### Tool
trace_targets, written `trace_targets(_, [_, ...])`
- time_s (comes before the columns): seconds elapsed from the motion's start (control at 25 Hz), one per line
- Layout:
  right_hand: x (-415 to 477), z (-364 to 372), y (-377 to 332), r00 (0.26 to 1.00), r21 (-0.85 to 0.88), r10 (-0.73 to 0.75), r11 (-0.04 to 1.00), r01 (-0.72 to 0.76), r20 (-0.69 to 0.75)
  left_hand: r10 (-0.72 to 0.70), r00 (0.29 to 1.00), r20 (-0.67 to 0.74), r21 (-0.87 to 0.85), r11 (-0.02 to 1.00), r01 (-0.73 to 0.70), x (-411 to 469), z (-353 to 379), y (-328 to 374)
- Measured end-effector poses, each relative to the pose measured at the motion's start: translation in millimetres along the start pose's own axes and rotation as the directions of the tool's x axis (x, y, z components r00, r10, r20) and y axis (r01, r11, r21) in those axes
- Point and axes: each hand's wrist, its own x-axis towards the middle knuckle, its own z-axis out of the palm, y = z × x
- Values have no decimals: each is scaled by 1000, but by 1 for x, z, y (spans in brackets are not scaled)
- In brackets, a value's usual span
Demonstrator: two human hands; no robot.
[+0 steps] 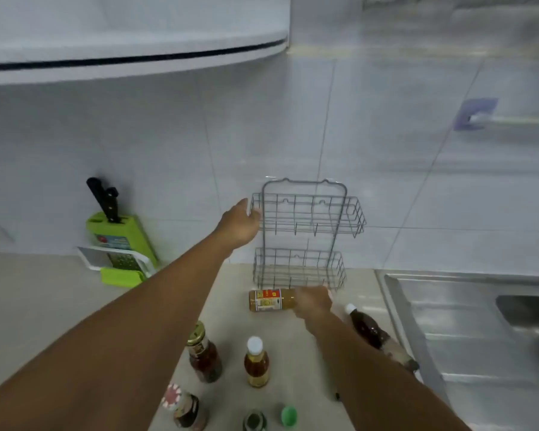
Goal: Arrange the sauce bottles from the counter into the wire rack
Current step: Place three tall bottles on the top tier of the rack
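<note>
A grey two-tier wire rack (305,234) stands against the tiled wall, both baskets empty. My left hand (240,225) grips the left end of its upper basket. My right hand (313,301) is closed on a labelled amber sauce bottle (269,300) held sideways just in front of the lower basket. On the counter stand a gold-lidded dark jar (203,356), a white-capped amber bottle (256,362), a jar with a red-and-white lid (182,407), a dark bottle (255,421) and a green-capped one (289,415). A tall dark bottle (371,332) shows behind my right forearm.
A green knife block (122,234) with black-handled knives and a grater (115,261) sit at the back left. A steel sink (479,321) with drainboard fills the right side. A cabinet underside (131,60) hangs overhead. A purple wall hook (475,115) holds a rail.
</note>
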Motion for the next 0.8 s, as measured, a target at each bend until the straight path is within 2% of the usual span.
trace_targets(0.12, [27, 30, 15, 977, 139, 200, 968, -209, 78, 9, 999, -34, -13, 1000, -10, 21, 12, -9])
trace_targets(0.2, [41, 45, 21, 960, 118, 273, 953, -278, 58, 30, 998, -62, -13, 999, -31, 27, 19, -15])
trace_targets(0.36, [78, 66, 26, 951, 41, 310, 950, -310, 7, 40, 982, -184, -58, 997, -52, 41, 23, -29])
trace_targets(0.52, [95, 72, 27, 931, 196, 362, 911, -364, 48, 69, 963, -260, -84, 992, -94, 48, 25, -36])
trace_targets(0.68, [97, 68, 29, 900, 375, 412, 818, -435, 143, 85, 961, -262, -101, 988, -115, 48, 25, -37])
trace_targets(0.76, [88, 62, 30, 896, 453, 427, 780, -432, 119, 64, 967, -249, -122, 988, -97, 47, 26, -36])
trace_targets(0.8, [81, 60, 30, 914, 465, 400, 799, -382, 63, 48, 970, -237, -140, 987, -83, 47, 25, -36])
